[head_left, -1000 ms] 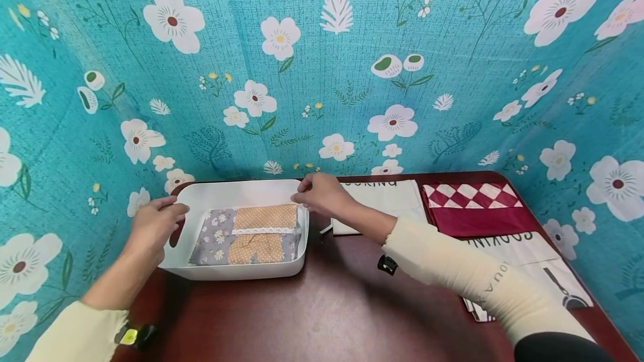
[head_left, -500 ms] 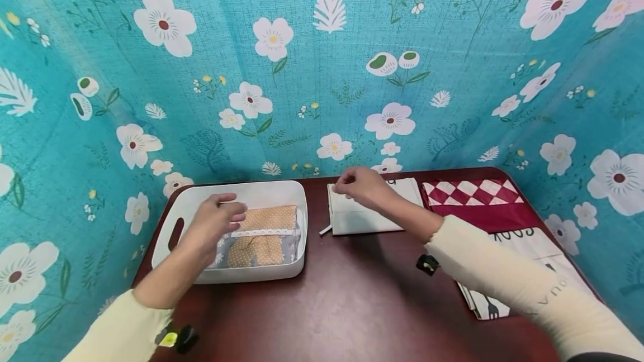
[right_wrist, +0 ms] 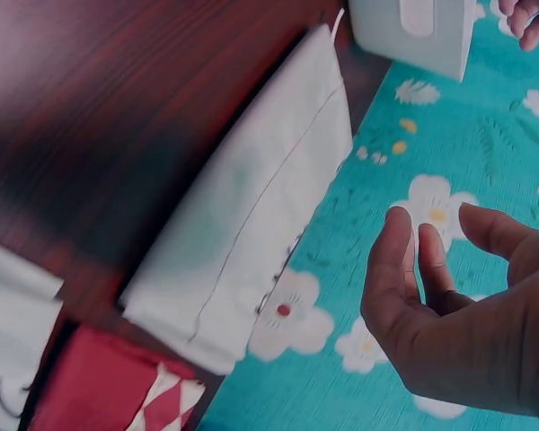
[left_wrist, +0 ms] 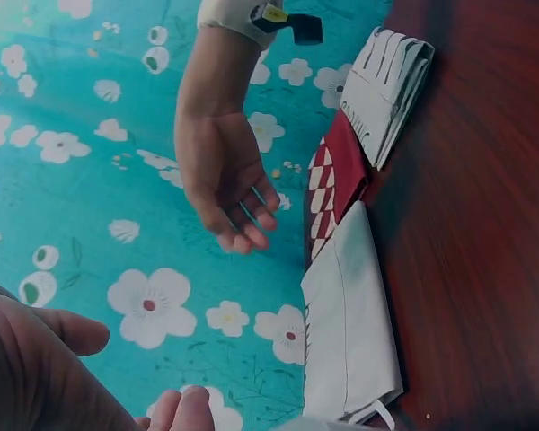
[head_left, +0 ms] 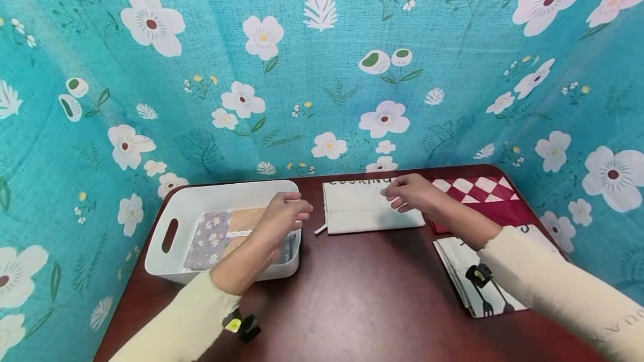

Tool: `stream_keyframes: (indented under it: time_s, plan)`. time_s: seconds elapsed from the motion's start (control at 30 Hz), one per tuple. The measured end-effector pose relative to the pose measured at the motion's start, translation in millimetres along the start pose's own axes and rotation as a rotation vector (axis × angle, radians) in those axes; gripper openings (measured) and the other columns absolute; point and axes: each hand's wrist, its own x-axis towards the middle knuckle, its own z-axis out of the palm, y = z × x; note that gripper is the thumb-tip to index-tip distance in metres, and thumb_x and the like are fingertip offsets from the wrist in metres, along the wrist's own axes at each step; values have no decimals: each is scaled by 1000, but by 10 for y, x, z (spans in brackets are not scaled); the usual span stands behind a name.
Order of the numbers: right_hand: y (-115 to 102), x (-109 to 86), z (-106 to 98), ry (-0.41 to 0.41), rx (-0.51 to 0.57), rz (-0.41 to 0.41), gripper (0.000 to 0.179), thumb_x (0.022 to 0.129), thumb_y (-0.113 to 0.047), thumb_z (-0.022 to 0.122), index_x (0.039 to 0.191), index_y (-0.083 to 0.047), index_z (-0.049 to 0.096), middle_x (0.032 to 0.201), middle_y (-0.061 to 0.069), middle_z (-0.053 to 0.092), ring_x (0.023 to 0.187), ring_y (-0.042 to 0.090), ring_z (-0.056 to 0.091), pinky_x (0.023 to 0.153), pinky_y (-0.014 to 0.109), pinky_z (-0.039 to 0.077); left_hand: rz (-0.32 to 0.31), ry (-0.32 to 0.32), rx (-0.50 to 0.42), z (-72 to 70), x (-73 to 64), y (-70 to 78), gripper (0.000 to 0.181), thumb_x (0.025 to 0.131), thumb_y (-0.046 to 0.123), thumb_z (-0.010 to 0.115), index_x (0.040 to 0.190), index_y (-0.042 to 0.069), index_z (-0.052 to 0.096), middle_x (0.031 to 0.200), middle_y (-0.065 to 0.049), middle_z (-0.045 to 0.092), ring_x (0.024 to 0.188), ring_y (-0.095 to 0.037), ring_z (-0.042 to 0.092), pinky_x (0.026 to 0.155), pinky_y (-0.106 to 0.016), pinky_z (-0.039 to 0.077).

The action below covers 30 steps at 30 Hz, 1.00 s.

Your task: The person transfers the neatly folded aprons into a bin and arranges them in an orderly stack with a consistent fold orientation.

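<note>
My left hand (head_left: 283, 218) is over the right side of a white plastic bin (head_left: 168, 261), its fingers loose and holding nothing. Inside the bin lies folded grey daisy-print cloth with an orange dotted panel (head_left: 246, 215) and white lace trim, partly hidden by my left arm. My right hand (head_left: 415, 191) hovers above the right end of a folded white cloth (head_left: 354, 211) lettered "COOKING". Its fingers are loosely bent, with a gap to the thumb in the right wrist view, and nothing is between them.
Right of the white cloth lies a folded dark red cloth (head_left: 498, 214) with a diamond band. In front of that is another folded white cloth (head_left: 458, 264) printed with utensils. A blue floral curtain (head_left: 302, 82) stands behind the dark red table (head_left: 347, 306).
Both hands have moved right from the bin's ends. My left hand has crossed over the bin, and my right hand has passed over the white cloth to its right end.
</note>
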Motion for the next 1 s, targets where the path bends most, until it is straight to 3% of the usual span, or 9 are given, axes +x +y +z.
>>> stream_keyframes:
  time_s: [0.2,0.37,0.47,0.57,0.7,0.83,1.0]
  plan:
    - [159,-27,-174,0,14,36,42,95,-30,57,119,3,56,118,19,58,89,18,65,86,39,56,-29,-13,17,172,226,121,51,85,16,56,132,0,46,120,-14,59,98,-21,58,87,-33,48]
    - [277,7,-272,8,45,29,43,96,-29,55,121,5,53,114,15,58,88,15,63,90,40,54,-107,-33,-49,272,459,225,40,87,18,56,124,1,55,121,-12,58,103,-23,56,97,-38,46]
    - [325,36,-335,22,50,24,45,96,-29,56,121,7,51,106,12,59,85,13,63,91,40,53,-136,-17,-94,372,590,264,41,88,17,55,126,2,52,124,-13,54,97,-21,52,93,-35,44]
    - [368,81,-405,21,45,32,47,96,-30,56,121,9,48,99,10,58,82,11,64,90,41,53,-121,28,-88,530,705,248,53,87,17,55,137,2,44,134,-14,49,99,-20,47,89,-34,41]
    - [439,199,-471,-18,10,60,47,97,-30,53,122,9,46,95,8,55,82,12,64,92,42,53,-110,194,93,788,830,172,66,86,24,54,146,3,32,142,-11,44,120,-24,45,101,-40,39]
    - [530,350,-501,-24,-20,121,53,97,-31,52,128,10,41,95,8,53,91,20,62,96,44,50,-212,330,277,1015,971,136,59,88,34,50,137,3,41,136,-13,47,126,-31,43,104,-48,36]
    - [579,484,-520,-4,-56,167,64,97,-35,51,138,11,34,119,22,48,114,35,53,102,46,45,-322,375,219,1133,1119,110,53,91,30,46,135,0,40,134,-19,44,126,-34,40,103,-47,38]
